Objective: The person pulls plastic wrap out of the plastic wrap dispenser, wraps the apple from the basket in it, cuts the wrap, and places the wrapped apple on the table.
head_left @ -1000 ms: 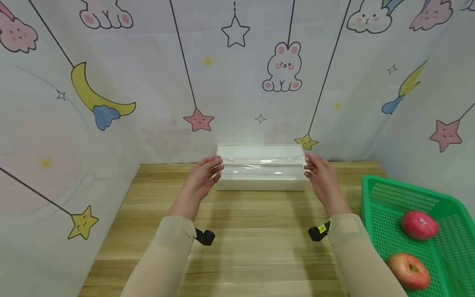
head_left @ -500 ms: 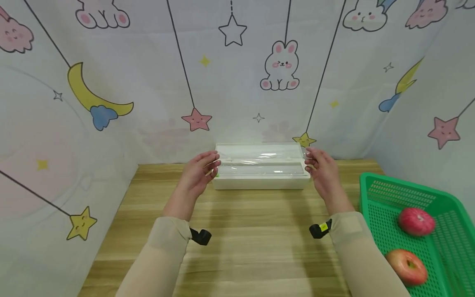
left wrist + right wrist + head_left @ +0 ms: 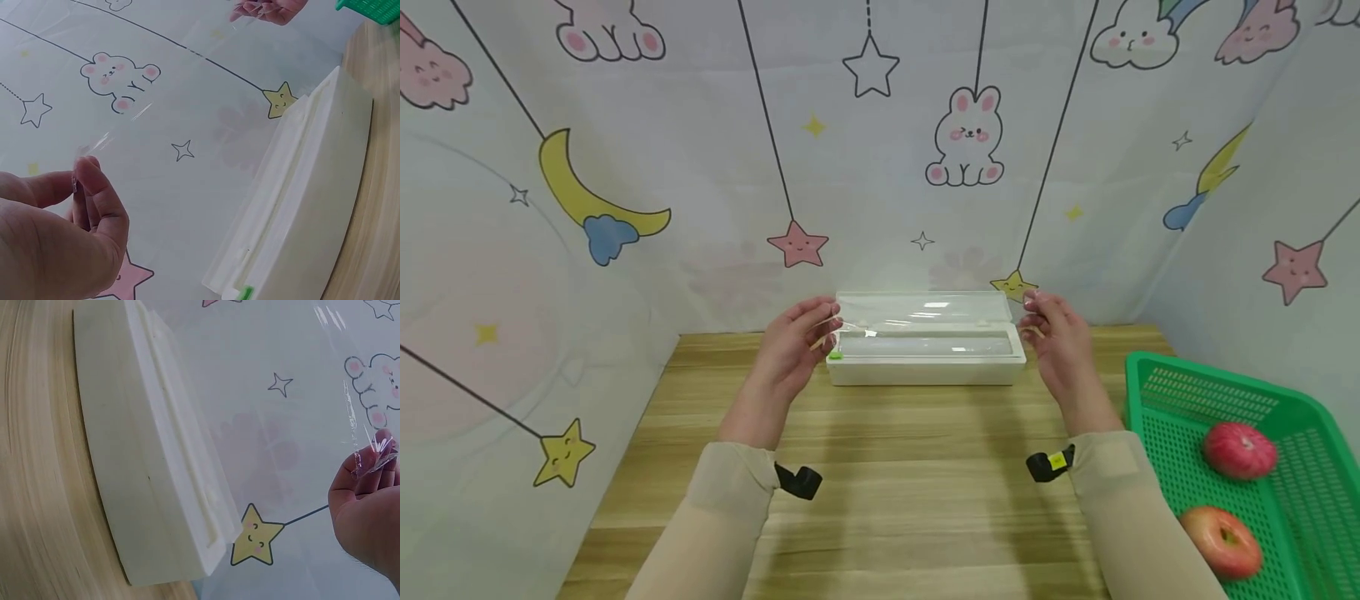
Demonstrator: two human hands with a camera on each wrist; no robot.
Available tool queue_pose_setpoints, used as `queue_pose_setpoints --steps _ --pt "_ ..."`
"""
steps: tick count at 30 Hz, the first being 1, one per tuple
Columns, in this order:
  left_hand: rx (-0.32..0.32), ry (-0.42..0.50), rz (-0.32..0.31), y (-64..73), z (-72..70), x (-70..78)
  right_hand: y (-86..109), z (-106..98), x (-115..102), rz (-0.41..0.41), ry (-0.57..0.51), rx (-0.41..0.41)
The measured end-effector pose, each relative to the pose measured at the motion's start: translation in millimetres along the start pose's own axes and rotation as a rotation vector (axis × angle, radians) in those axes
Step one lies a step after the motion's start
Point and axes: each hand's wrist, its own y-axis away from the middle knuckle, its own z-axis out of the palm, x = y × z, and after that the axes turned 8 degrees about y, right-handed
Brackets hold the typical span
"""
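Monitoring from a distance, I find a thin, clear sheet of plastic film suspended between the two hands, above a long white rectangular box on a light wood-grain tabletop. The left hand pinches one end between thumb and curled fingers; the right hand is clamped likewise on the other. I judge the ends are held well apart to keep the sheet spread and prevent it clinging to itself. Whether it is wholly free of the box I cannot tell. The box's transparent rectangular lid stands raised at the rear, presumably to leave the slot accessible, and a small bright-green tab sits at its front left corner. Regarding pose, both forearms reach forward in parallel, palms turned inward, hands lifted clear of the tabletop and just beside the box's ends. A green perforated plastic basket, holding a round pinkish-red fruit and a red-yellow apple, stands at the right, likely so placed to leave the middle workable.
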Motion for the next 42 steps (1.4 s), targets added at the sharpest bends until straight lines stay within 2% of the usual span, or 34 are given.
queue_pose_setpoints --steps 6,16,20,25,33,42 --pt "-0.012 0.004 0.018 6.2 1.3 6.6 3.3 4 -7 -0.032 0.003 0.007" --pt "-0.021 0.009 0.066 17.7 2.2 12.6 13.1 7 -18 -0.087 -0.037 -0.033" --pt "-0.023 0.005 0.080 23.2 4.2 15.3 18.3 9 -23 -0.110 -0.040 -0.016" --pt "-0.041 0.016 0.090 33.5 5.6 20.1 28.4 12 -29 -0.145 -0.002 0.011" --pt "-0.064 -0.021 0.126 53.1 6.8 25.3 43.7 12 -37 -0.206 -0.064 0.014" --pt "-0.086 -0.073 0.165 74.6 4.1 28.6 60.2 10 -43 -0.279 -0.065 -0.017"
